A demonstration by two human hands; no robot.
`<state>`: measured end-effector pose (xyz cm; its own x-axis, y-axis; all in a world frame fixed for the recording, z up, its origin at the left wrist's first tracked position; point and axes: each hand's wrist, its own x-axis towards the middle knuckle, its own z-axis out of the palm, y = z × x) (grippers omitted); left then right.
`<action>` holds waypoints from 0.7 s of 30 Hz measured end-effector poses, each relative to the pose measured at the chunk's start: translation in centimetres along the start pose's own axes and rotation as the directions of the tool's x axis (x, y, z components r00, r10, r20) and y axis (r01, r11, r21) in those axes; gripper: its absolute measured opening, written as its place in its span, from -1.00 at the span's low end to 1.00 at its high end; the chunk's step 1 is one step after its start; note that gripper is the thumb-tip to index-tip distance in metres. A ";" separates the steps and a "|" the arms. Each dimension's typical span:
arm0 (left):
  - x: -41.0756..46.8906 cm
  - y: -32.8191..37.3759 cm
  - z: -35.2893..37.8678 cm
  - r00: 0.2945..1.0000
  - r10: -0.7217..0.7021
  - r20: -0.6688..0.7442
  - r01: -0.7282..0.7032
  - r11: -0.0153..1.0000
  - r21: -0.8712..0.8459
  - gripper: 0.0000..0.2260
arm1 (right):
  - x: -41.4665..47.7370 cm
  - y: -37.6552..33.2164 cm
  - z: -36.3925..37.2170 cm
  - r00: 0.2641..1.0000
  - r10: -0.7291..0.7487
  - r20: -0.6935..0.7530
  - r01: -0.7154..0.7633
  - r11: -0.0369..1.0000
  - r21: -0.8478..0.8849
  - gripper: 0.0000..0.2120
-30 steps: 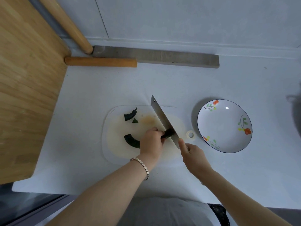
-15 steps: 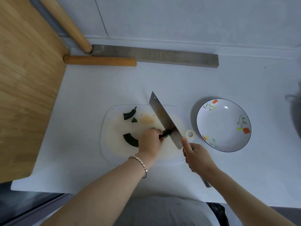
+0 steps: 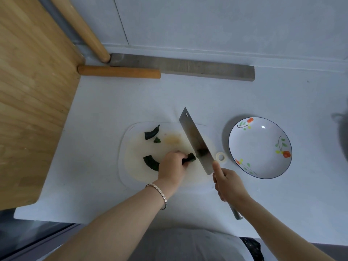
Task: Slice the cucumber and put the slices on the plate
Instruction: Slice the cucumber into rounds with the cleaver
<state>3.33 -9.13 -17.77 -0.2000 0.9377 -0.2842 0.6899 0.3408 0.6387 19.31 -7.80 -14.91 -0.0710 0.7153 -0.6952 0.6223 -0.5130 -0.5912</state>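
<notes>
On the board (image 3: 131,172), a curved cucumber (image 3: 151,162) piece lies just left of the left hand (image 3: 174,166), which is closed on a short piece. The cleaver (image 3: 195,141), gripped by the right hand (image 3: 228,183), has been lifted off it since a second ago, a slice apparently clinging to its blade. The plate (image 3: 260,147) is seen bare; slicing is judged unfinished.

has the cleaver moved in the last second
Yes. The cleaver has lifted and tilted: its edge was down by the left hand on the cutting board; now its flat side shows, judged against the plate.
</notes>
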 end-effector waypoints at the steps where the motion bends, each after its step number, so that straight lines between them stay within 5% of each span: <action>1: 0.0 0.0 0.0 1.000 -0.003 -0.005 0.003 1.000 -0.001 -0.87 | -0.1 0.0 -0.3 1.000 -0.008 0.004 0.008 1.000 0.003 -0.50; 21: 0.1 0.0 0.1 1.000 0.000 -0.022 0.001 1.000 0.025 -0.88 | -0.2 0.1 0.9 0.999 -0.032 0.009 0.033 0.988 -0.150 -0.51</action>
<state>3.43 -9.02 -17.88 -0.2152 0.9388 -0.2689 0.7071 0.3397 0.6201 18.69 -8.41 -15.23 -0.0982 0.7272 -0.6793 0.7292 -0.4119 -0.5464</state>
